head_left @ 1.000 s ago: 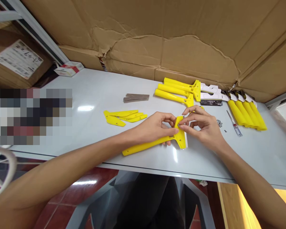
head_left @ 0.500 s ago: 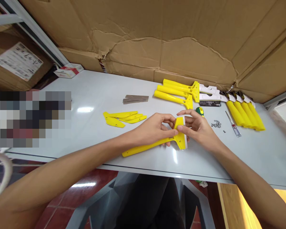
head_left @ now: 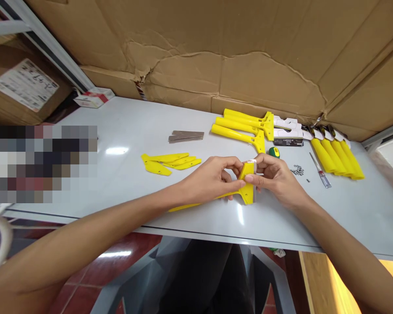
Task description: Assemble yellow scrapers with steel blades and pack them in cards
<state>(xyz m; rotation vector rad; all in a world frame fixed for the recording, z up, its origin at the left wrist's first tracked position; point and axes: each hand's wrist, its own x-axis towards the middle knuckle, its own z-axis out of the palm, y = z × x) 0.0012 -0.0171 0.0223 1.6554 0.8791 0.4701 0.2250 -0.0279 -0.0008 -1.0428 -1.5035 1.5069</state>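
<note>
A yellow scraper with a thin metallic strip along its wide head is held low over the table's front part. My left hand is closed on it where the handle meets the head, and hides part of the handle. From the other side my right hand pinches the head and its metallic edge between thumb and fingers. Yellow flat pieces lie left of my hands, with grey blades behind them. Small dark screws and a screwdriver lie to the right.
Behind my hands are more yellow scrapers, a green-and-yellow object and a black-and-white box. Yellow-handled scrapers with white covers lie at the right. Cardboard stands along the rear; a small red-and-white box sits back left.
The scraper has tilted slightly, and less of its handle shows below my left forearm. My right fingers have shifted on the head, uncovering more of the strip's upper end.
</note>
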